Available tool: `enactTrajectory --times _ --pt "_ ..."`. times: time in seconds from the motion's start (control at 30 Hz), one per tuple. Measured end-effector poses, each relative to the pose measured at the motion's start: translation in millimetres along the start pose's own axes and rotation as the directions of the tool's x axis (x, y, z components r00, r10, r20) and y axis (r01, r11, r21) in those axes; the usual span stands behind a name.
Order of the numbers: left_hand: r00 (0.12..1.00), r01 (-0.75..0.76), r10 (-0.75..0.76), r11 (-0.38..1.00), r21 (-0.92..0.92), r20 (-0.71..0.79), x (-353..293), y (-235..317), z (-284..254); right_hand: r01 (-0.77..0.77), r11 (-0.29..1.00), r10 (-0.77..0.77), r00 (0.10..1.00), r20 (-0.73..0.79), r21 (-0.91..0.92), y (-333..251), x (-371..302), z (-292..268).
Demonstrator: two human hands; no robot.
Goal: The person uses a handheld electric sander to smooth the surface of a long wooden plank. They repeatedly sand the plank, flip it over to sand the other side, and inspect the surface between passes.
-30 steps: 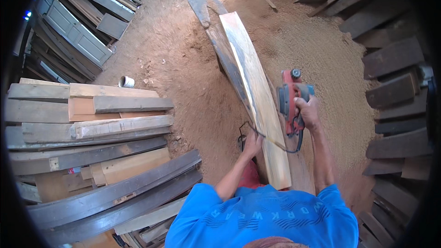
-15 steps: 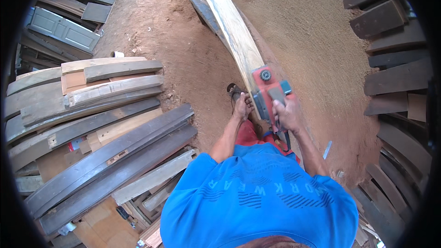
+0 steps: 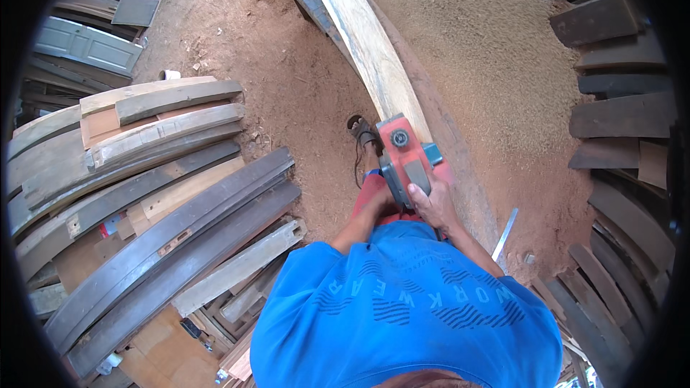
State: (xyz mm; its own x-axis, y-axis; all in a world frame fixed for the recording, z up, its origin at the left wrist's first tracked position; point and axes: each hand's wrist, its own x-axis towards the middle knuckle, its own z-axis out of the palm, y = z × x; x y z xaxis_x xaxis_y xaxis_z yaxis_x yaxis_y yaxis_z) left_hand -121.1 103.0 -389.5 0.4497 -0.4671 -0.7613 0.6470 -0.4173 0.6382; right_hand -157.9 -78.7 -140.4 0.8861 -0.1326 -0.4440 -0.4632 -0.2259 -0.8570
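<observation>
A red electric hand planer (image 3: pixel 397 141) with a black knob sits at the near end of a long, pale wooden plank (image 3: pixel 370 47). My right hand (image 3: pixel 435 208) is wrapped round the planer's grey handle, thumb on top. Close to my body, my left hand (image 3: pixel 382 203) is beside the planer's rear left side. Its fingers are hidden there, so I cannot tell whether they touch the planer. Beneath the plank runs a darker, weathered board (image 3: pixel 305 0), its edges showing on both sides.
Stacked timber, including a long dark beam (image 3: pixel 208 223), lies on my left, with a grey panelled door (image 3: pixel 86 44) farther off. Dark boards (image 3: pixel 619 115) line the right. Shavings cover the ground (image 3: pixel 496 50). My sandalled foot (image 3: pixel 361 129) stands left of the plank. A thin pale strip (image 3: pixel 507 233) lies at right.
The planer has come back toward my body and slightly left, with my right hand still on it. My left hand has drawn back too, its fingers passing out of sight.
</observation>
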Motion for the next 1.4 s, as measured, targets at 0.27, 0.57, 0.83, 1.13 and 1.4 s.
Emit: enactTrajectory --times 0.27,0.57,0.83,1.13,1.4 --pt "0.869 -0.485 0.134 0.423 0.765 0.477 -1 -54 49 0.038 0.998 -0.039 0.999 -0.016 -0.047 -70 129 6" --pt "0.682 -0.255 0.037 0.948 -0.191 -0.73 13 9 -185 0.204 0.972 -0.217 0.969 -0.12 -0.113 -117 258 23" --pt "-0.316 -0.474 0.578 0.59 0.653 -0.752 -96 252 -266 0.244 0.965 -0.256 0.957 -0.136 -0.093 -161 329 19" --pt "0.466 0.125 0.434 0.83 0.543 -0.771 -108 170 -278 0.245 0.963 -0.257 0.961 -0.107 -0.11 -201 414 24" --pt "0.442 0.196 0.186 0.935 0.297 -0.877 -3 160 -178 0.25 0.955 -0.272 0.953 -0.135 -0.161 -253 506 21"
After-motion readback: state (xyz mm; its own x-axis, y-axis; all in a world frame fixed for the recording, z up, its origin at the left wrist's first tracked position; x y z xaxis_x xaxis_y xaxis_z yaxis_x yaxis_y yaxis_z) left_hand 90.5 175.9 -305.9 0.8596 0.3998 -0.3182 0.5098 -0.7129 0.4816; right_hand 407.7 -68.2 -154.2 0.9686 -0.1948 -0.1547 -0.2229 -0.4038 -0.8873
